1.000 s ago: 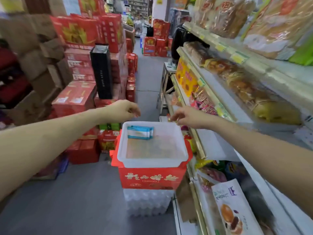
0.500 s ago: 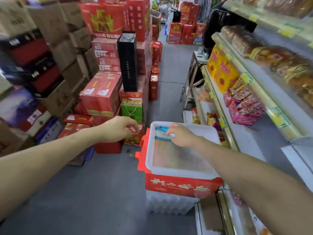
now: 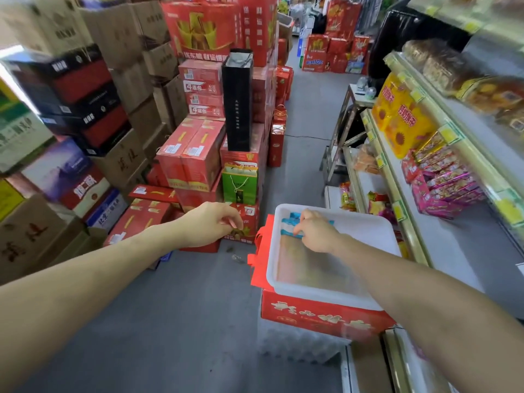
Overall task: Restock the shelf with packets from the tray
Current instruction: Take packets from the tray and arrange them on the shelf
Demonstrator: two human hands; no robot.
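Blue packets point(image 3: 287, 222) lie in the far corner of the white tray point(image 3: 368, 236), directly under the right hand point(image 3: 317, 234), whose fingers curl down over them in a grip, so the step in hand looks like the pick-up. Off to that hand's left, clear of the tray, the left hand point(image 3: 209, 225) hovers with fingertips drawn together; whether it pinches anything cannot be told. Next, the right hand would need to lift the packets over the tray's rim and carry them to its right, onto the bare stretch of shelf point(image 3: 442, 251) near the pink packs point(image 3: 448, 188).
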